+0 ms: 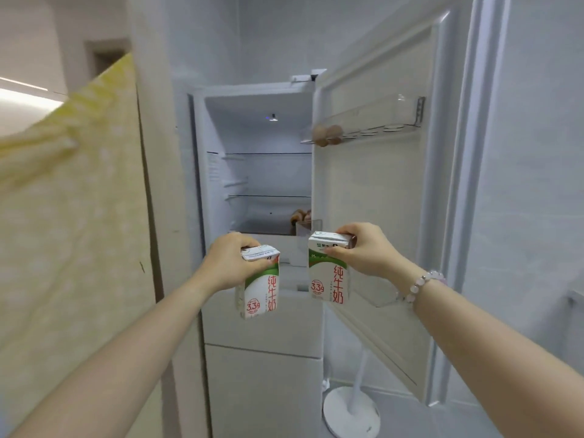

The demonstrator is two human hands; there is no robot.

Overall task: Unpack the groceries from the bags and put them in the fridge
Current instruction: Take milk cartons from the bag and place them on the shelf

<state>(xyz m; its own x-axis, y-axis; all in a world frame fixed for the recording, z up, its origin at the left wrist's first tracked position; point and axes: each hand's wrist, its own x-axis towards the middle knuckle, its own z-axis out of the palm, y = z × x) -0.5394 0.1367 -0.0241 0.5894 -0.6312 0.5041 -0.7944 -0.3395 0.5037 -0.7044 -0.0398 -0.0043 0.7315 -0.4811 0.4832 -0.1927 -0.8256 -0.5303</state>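
Observation:
I stand before an open white fridge [202, 184] whose door [379, 184] swings to the right. My left hand [226, 262] grips the top of a white and green milk carton [257, 295] with red lettering, held upright in front of the fridge's lower edge. My right hand [363, 248] grips a second, matching milk carton [328, 279] by its top, just in front of the door's lower shelf [382, 298]. Both cartons hang in the air, apart from each other.
Two brown eggs [328, 135] sit at the near end of the door's upper rack [379, 121]. Brown food [300, 214] lies deep on the lowest shelf. Glass shelves [268, 153] span the interior. Yellow cloth [63, 200] hangs at left. A white fan base [350, 409] stands on the floor.

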